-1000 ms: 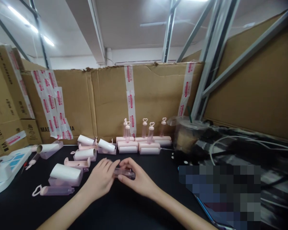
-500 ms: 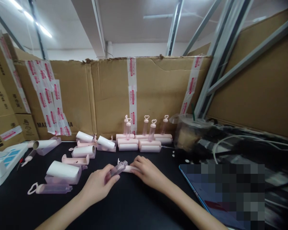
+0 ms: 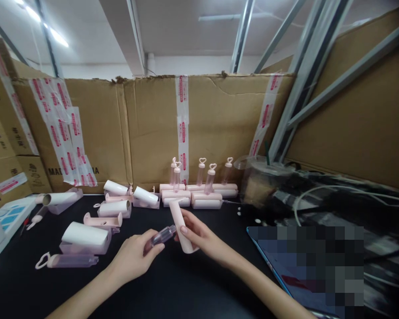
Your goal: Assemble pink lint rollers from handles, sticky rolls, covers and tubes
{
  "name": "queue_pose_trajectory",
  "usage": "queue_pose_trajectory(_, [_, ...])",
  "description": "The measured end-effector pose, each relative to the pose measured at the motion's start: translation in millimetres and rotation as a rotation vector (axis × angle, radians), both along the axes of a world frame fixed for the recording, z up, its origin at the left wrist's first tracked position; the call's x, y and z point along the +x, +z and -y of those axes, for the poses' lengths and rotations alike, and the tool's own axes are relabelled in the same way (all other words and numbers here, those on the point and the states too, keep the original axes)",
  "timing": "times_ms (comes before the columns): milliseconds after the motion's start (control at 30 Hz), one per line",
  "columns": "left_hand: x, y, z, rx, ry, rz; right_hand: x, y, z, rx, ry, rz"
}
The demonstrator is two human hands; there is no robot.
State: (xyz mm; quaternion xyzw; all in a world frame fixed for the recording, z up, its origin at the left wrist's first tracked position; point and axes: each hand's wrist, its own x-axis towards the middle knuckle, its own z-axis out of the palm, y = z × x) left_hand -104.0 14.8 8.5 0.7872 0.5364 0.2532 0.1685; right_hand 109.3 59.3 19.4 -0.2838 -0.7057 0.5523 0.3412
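Note:
My left hand [image 3: 138, 252] is closed around a translucent purple handle [image 3: 164, 235], its narrow end pointing right. In my right hand [image 3: 199, 230] is a pink lint roller holder [image 3: 181, 230], gripped between thumb and fingers and tilted. The handle's tip is close beside the holder; whether they touch I cannot tell. Left of my hands lie a white lint roll [image 3: 85, 235] in a clear cover, a loose handle [image 3: 71, 261] with a heart-shaped loop, and a pink holder [image 3: 103, 220]. Assembled lint rollers [image 3: 207, 200] with upright handles stand behind my right hand.
A cardboard wall [image 3: 153, 133] closes off the back of the black table [image 3: 186, 283]. At the right are a plastic drink cup [image 3: 257, 181], a cable tangle and a tablet-like device [image 3: 279, 261]. A white and blue power strip [image 3: 11, 217] lies far left.
My right hand has turned the pink holder from lying low and sideways to a raised, tilted position showing its long side. My left hand keeps the handle in nearly the same place.

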Motion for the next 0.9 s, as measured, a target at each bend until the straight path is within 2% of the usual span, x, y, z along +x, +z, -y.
queue_pose_trajectory(233, [-0.8, 0.9, -0.1, 0.017, 0.001, -0.051, 0.6, -11.5, -6.8, 0.12, -0.034, 0.077])
queue_pose_trajectory(500, [1.1, 4.1, 3.5, -0.039, -0.042, -0.012, 2.2, -2.8, 7.2, 0.257, -0.025, 0.23])
queue_pose_trajectory(633, [2.7, 3.0, 4.9, -0.014, -0.008, -0.007, 0.8, -5.1, 12.7, 0.234, -0.06, 0.252])
queue_pose_trajectory(733, [3.8, -0.4, 4.4, -0.088, -0.069, 0.086, 0.8, -4.8, 13.4, 0.26, -0.067, 0.268])
queue_pose_trajectory(900, [6.0, -3.4, 4.2, -0.265, -0.156, 0.289, 3.7, 0.4, 13.5, 0.4, -0.077, 0.352])
